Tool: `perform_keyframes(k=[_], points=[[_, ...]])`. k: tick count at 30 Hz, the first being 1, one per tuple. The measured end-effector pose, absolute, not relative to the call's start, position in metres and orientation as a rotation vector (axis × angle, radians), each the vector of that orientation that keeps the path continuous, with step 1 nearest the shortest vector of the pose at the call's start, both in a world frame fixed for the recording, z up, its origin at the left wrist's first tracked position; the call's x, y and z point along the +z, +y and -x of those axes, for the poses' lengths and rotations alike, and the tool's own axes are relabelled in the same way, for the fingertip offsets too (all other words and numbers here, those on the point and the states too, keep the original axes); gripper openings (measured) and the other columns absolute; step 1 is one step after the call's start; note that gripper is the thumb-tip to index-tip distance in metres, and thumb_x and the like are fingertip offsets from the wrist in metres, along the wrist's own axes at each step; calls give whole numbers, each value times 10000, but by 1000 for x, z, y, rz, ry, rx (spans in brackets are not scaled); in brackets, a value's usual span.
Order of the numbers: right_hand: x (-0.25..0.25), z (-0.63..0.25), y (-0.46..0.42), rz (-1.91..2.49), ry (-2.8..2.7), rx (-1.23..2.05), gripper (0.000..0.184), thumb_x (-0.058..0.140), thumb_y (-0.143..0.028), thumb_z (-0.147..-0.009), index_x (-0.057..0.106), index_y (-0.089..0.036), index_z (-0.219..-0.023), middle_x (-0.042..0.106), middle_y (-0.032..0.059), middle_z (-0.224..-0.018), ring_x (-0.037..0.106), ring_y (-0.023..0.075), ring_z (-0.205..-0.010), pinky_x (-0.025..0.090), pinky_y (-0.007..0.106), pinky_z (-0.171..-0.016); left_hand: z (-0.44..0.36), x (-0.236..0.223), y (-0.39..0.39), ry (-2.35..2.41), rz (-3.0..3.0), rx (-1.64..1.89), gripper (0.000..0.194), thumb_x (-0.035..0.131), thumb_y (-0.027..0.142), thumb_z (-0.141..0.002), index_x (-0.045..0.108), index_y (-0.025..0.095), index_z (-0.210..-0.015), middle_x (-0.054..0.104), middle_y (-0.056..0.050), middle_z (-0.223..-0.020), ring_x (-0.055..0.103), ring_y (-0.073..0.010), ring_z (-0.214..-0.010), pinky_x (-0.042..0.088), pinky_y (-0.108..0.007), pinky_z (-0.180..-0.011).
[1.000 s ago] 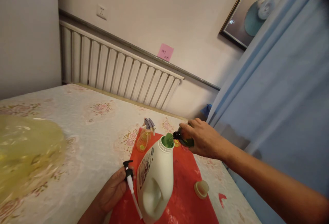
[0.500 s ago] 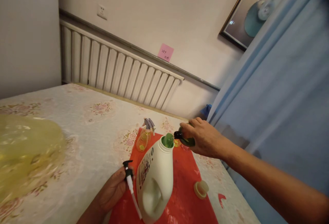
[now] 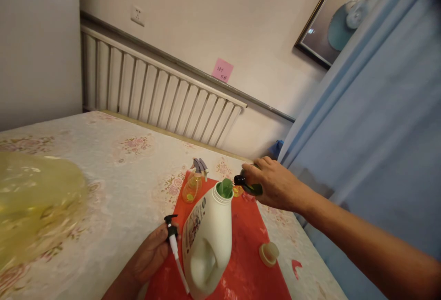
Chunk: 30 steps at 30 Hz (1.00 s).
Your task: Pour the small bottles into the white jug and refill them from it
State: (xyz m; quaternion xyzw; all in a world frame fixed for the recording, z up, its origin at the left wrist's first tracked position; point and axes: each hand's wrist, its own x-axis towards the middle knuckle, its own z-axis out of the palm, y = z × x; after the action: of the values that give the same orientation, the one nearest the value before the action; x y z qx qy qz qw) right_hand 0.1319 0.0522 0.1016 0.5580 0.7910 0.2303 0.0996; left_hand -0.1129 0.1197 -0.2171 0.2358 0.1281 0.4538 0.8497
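My right hand (image 3: pixel 275 183) is closed around a dark green bottle (image 3: pixel 254 189), tipped so that its black neck faces the mouth of a large white jug (image 3: pixel 220 231). A green spout sits inside the jug's open mouth. Whether liquid is flowing I cannot make out clearly. The jug stands on a red sheet (image 3: pixel 246 249), its label turned left. In my left hand (image 3: pixel 153 249), at the jug's left side, is a black pump dispenser head (image 3: pixel 171 227) with a white tube hanging down. A pale cap (image 3: pixel 268 254) rests on the sheet, right of the jug.
Behind the jug stands a clear spray bottle (image 3: pixel 192 187) with a grey trigger. A large yellowish translucent plastic thing (image 3: pixel 37 203) lies on the flowered tablecloth (image 3: pixel 120 189) at left. A blue curtain (image 3: pixel 375 130) hangs at right, and a radiator (image 3: pixel 155 88) lines the wall.
Hardly anything differs. My right hand and the tipped bottle have shifted very slightly to the right; my left hand keeps the pump head in the same place.
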Motion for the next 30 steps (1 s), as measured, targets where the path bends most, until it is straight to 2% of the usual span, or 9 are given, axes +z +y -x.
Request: perform_keyframes(k=[8, 17, 30], points=[[105, -130, 52, -1638, 2294, 702, 488, 621, -244, -706, 495, -220, -1177, 563, 96, -963, 473, 240, -868, 341, 329, -749, 113, -218, 119, 262, -484, 955, 250, 737, 226, -757, 680, 142, -985, 695, -43, -910, 642, -160, -814, 518, -267, -798], [104, -130, 54, -1606, 2293, 762, 413, 593, -348, -782, 507, -213, -1163, 561, 103, -954, 473, 238, -855, 340, 324, -742, 114, -220, 121, 260, -463, 947, 264, 743, 222, -751, 686, 144, -996, 699, -39, -907, 654, -159, -800, 538, -258, -784], [105, -126, 54, -1565, 2276, 803, 397, 575, -376, -806, 514, -213, -1162, 563, 104, -951, 465, 231, -842, 328, 318, -724, 113, -217, 121, 264, -493, 962, 251, 738, 227, -755, 691, 161, -993, 692, -34, -912, 646, -157, -809, 541, -255, -782]])
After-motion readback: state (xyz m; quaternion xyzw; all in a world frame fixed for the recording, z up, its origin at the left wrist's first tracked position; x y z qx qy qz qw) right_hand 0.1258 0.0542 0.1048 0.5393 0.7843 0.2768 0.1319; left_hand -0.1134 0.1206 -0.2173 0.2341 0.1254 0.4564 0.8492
